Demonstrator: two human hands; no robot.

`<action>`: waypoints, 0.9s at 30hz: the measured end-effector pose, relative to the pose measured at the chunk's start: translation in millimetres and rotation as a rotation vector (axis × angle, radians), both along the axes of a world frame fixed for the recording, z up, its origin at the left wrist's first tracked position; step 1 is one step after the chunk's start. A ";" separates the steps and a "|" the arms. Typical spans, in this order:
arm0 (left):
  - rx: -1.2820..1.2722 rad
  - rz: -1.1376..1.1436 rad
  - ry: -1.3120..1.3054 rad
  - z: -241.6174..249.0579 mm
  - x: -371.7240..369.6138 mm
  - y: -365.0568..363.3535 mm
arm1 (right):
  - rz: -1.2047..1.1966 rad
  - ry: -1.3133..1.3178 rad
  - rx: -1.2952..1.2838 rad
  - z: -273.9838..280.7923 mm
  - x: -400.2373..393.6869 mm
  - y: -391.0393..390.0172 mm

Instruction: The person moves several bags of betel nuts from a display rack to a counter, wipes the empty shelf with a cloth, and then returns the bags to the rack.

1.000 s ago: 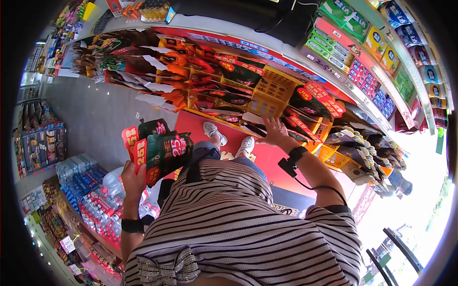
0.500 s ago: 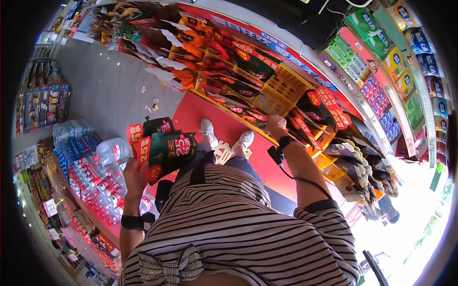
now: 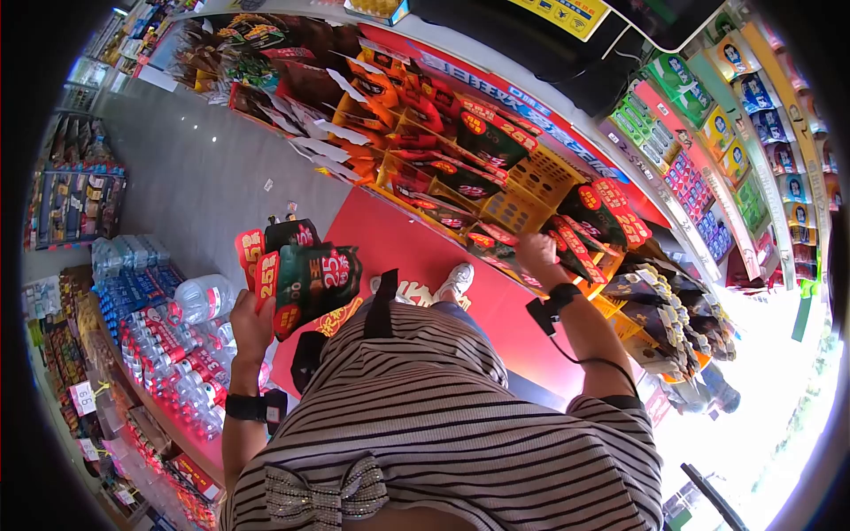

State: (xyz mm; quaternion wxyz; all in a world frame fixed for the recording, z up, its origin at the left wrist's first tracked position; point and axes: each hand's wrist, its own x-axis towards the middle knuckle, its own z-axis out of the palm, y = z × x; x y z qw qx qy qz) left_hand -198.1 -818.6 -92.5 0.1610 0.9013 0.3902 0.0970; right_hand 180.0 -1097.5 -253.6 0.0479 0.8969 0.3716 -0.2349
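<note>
My left hand [image 3: 253, 326] is closed on several dark green snack bags [image 3: 314, 279] with red tops printed "25", held out left of my body. My right hand [image 3: 537, 256] is at the front edge of the yellow plastic baskets [image 3: 515, 211], its fingers curled. What those fingers hold, if anything, is hidden. Beside the right hand, similar green and red bags [image 3: 611, 212] stand in the basket to the right. More of these bags [image 3: 491, 137] fill the compartments to the left, around a bare stretch of yellow basket.
Orange bags [image 3: 372, 84] line the far part of the display. Small packs [image 3: 682, 168] sit on tiered shelves at right. Bottled drinks [image 3: 177, 354] and a large water jug [image 3: 202, 299] stand at left. A red mat [image 3: 354, 217] lies on the grey floor [image 3: 195, 150].
My right hand has shifted slightly right and down along the basket front. My left hand still holds the bags in nearly the same place. The view has tilted, and one shoe is now mostly covered.
</note>
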 end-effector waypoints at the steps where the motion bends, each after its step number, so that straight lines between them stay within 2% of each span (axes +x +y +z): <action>1: -0.010 -0.002 -0.010 -2.6 -2.9 5.0 | -0.011 -0.023 -0.070 10.0 2.6 2.9; 3: -0.020 -0.014 -0.019 -9.3 -9.3 14.1 | -0.086 -0.022 -0.016 34.9 5.4 5.1; 16: -0.055 -0.016 -0.097 -45.6 -71.8 54.6 | -0.160 -0.238 -0.053 180.3 -6.0 19.7; 19: -0.048 0.002 -0.110 -47.7 -95.4 63.1 | -0.102 -0.335 -0.018 203.5 -1.8 26.2; 22: -0.049 0.041 -0.138 -49.2 -127.6 72.5 | -0.069 -0.309 -0.038 232.8 3.9 43.0; 27: -0.111 0.136 -0.176 -46.3 -177.6 86.0 | 0.043 -0.312 0.125 293.2 -21.8 102.3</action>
